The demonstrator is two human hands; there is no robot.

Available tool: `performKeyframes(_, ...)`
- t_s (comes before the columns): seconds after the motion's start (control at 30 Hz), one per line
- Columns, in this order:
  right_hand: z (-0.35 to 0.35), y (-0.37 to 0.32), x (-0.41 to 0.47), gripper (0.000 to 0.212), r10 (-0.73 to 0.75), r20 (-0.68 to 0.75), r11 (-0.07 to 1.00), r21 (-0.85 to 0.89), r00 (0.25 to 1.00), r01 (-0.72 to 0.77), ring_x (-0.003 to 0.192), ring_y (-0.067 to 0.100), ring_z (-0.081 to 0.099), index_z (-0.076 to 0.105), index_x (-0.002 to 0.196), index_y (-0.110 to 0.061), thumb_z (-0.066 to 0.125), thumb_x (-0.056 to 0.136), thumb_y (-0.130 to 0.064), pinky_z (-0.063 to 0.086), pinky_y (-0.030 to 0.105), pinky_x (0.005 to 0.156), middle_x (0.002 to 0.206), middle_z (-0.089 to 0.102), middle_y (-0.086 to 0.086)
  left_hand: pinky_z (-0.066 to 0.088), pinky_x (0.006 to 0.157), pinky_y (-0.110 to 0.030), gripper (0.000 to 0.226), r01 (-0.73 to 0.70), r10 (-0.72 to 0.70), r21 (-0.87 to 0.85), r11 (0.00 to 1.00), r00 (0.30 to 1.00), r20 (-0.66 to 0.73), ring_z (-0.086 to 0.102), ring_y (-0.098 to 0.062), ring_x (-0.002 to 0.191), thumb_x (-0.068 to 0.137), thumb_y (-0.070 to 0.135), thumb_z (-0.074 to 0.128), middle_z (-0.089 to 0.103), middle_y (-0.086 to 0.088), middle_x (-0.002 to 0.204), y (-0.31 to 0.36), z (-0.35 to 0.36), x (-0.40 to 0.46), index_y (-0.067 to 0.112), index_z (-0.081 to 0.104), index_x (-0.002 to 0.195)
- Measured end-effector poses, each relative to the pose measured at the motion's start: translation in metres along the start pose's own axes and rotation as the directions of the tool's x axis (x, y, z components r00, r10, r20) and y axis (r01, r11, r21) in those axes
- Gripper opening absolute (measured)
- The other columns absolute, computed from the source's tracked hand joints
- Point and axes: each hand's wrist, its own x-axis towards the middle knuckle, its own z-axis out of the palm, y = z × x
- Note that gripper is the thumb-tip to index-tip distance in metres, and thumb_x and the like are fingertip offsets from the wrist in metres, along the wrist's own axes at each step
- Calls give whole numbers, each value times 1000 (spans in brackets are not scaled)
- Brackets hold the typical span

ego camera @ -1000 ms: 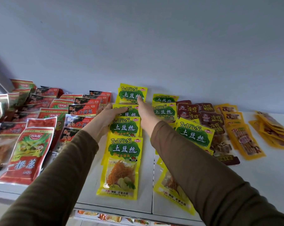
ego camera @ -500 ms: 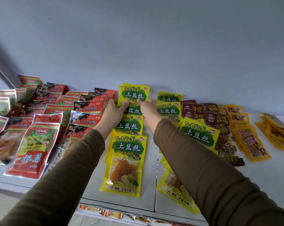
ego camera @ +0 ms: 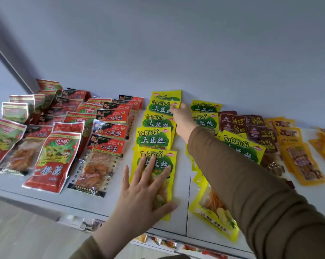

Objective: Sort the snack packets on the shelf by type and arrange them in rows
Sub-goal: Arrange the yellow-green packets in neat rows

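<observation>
Head view, sole camera: left hand (ego camera: 146, 189) lies flat and unclenched, fingers spread, pressing on the nearest yellow TuDouSi packet (ego camera: 154, 182) at the 6 o'clock end of its row; it holds nothing. Right hand (ego camera: 182, 116) reaches to 12 o'clock, fingertips pinching the right edge of the second-from-back TuDouSi packet (ego camera: 162, 107), close to the back wall (ego camera: 176, 43). That yellow TuDouSi row (ego camera: 154, 135) runs in overlapping order from front edge to wall and appears nearly squared; judgement: this row is in its final straightening. At 3 o'clock of it, partly under the right sleeve (ego camera: 251, 184), a second lot of yellow packets (ego camera: 238, 146) lies unevenly, one tilted across the others and a front packet (ego camera: 214, 208) askew near the shelf edge; that lot remains to be aligned. Further toward 3 o'clock, the dark maroon packets (ego camera: 258, 133) sit loosely overlapped, then orange-yellow packets (ego camera: 298, 156) fanned and crooked, with more at the far right edge. At 9 o'clock, black-and-red packets (ego camera: 109, 131) form a fair row, red packets (ego camera: 55, 159) beside them, and those at the far left look heaped. Sorting by type seems largely done; rows are roughly half tidy. The right forearm hides part of the second yellow lot. White shelf (ego camera: 176, 143) has bare surface between rows.
</observation>
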Motion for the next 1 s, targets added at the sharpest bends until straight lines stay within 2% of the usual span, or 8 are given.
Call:
performKeyframes(0.07,2,-1,-1,31,-7,10,1000,-19,1000,7,121,32,60,55,131,1,57,101,-7,50,48,104,133,61,18,-7,125,-59,81,-5,5,24,1000,1000,-5,-33,-18,152,86,92,16,-23,7,169,-4,1,5,59,-11,155)
performKeyframes(0.2,2,-1,-4,44,-19,47,1000,-11,999,20,131,33,55,48,142,-2,58,100,-4,48,52,108,143,56,17,-12,125,-57,82,1,2,145,990,1000,-16,-32,-22,153,87,90,14,-23,5,170,-29,-12,22,55,-18,155)
performKeyframes(0.47,3,8,-10,33,116,69,973,194,991,-128,120,37,61,60,124,-4,68,95,-15,45,56,108,128,65,18,-10,124,-58,82,63,-58,37,997,989,-135,-29,-25,154,88,90,16,-23,2,170,-22,-13,33,55,-11,157)
performKeyframes(0.53,6,11,-11,20,96,13,971,217,995,-97,109,34,65,59,115,-3,63,95,-2,52,53,101,123,65,20,-4,125,-60,77,97,-86,90,991,989,-121,-26,-29,155,91,86,16,-21,-1,171,-16,-6,38,54,-11,157)
performKeyframes(0.63,12,16,-12,30,98,-48,968,235,994,-84,93,25,59,55,125,-1,55,96,7,57,40,81,113,60,18,0,126,-57,72,92,-81,105,990,991,-106,-19,-29,157,95,78,20,-11,-2,173,-17,3,38,54,-7,158)
performKeyframes(0.77,16,18,-14,37,107,-56,981,170,993,-96,68,12,55,51,134,-1,56,97,2,46,17,49,104,58,11,-2,126,-58,69,87,-76,102,991,991,-106,-16,-29,158,97,76,23,-6,-2,173,-23,3,34,54,-2,158)
performKeyframes(0.93,12,16,-12,33,143,-51,976,173,988,-132,84,22,58,53,129,-5,58,97,-8,52,34,76,104,62,13,2,126,-60,76,74,-57,123,990,989,-138,-7,-32,159,93,85,20,0,-7,173,-21,-5,31,50,10,160)
performKeyframes(1.0,13,19,-12,31,119,-71,973,205,990,-103,87,23,58,55,127,-4,53,96,0,50,30,73,107,61,14,3,127,-58,77,71,-53,123,990,988,-144,-7,-30,159,94,84,20,1,-7,173,-21,-3,28,49,10,161)
